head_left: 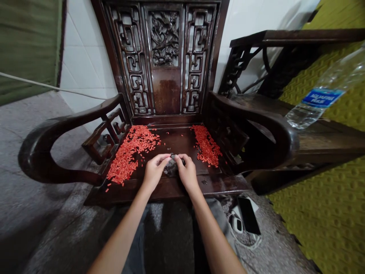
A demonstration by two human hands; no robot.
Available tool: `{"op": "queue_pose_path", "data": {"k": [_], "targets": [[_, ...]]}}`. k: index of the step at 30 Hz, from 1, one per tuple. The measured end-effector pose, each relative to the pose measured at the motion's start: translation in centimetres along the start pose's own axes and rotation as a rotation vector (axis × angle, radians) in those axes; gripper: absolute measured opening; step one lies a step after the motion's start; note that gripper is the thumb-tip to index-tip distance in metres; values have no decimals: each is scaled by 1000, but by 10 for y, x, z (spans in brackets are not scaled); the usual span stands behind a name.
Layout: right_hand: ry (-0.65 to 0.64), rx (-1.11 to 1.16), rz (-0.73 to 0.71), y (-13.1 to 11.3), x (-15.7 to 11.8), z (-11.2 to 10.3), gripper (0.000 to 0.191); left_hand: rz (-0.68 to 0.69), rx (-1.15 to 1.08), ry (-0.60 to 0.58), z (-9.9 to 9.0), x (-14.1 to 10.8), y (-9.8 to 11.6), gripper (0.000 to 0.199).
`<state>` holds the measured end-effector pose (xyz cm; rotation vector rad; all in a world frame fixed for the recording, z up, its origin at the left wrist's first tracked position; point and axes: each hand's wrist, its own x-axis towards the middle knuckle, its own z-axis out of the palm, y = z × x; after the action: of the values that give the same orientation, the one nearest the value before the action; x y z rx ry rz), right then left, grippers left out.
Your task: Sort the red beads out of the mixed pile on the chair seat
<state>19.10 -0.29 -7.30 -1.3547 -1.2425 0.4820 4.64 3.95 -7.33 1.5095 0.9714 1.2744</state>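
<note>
My left hand (155,170) and my right hand (186,171) meet over the middle front of a dark wooden chair seat (176,139). Thumbs and fingers are pinched together on a small dark grey piece (172,156), too small to name. Beneath the fingertips lies a loose heap of grey bits (170,167), partly hidden by my hands. Left of my hands spreads a large pile of small red pieces (128,152), like short tubes. A narrower pile of the same red pieces (205,146) lies to the right.
A carved backrest (167,91) rises behind the seat, with curved armrests on both sides. At the right, a clear plastic bottle (316,99) stands on a wooden side table (333,139). A phone (249,215) and a white device with a cable (237,225) lie on the floor.
</note>
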Motion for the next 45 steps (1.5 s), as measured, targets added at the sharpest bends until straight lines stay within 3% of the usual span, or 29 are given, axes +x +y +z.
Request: {"op": "queue_pose_path", "data": {"k": [8, 10, 13, 16, 20, 25, 29, 32, 36, 39, 45], "targets": [[-117, 137, 77, -5, -1, -3, 36, -54, -127, -94, 3, -4, 8, 25], [-100, 31, 43, -4, -2, -2, 36, -26, -101, -34, 2, -4, 9, 26], [-45, -274, -31, -6, -5, 2, 34, 39, -9, 151, -2, -3, 9, 28], [-88, -528, -81, -7, -9, 10, 58, 86, 76, 332, -7, -3, 9, 28], [-208, -629, -90, -4, -10, 16, 73, 96, 109, 384, -10, -4, 5, 28], [-153, -435, -26, 3, -3, 12, 51, 93, 124, 371, -10, -4, 2, 29], [-96, -236, -13, 7, 2, 8, 28, 48, 100, 289, -8, -3, 1, 31], [-85, -79, -32, 6, 3, 6, 29, 34, 55, 181, -4, -3, 2, 31], [-25, 146, 59, -3, 7, 8, 37, 6, -51, 5, 0, -2, 7, 29], [-17, 344, 108, -10, 10, 14, 39, -5, -89, -22, 1, -1, 9, 28], [-193, 609, 174, -14, 9, 21, 34, 3, -109, -9, 0, -1, 8, 27]]}}
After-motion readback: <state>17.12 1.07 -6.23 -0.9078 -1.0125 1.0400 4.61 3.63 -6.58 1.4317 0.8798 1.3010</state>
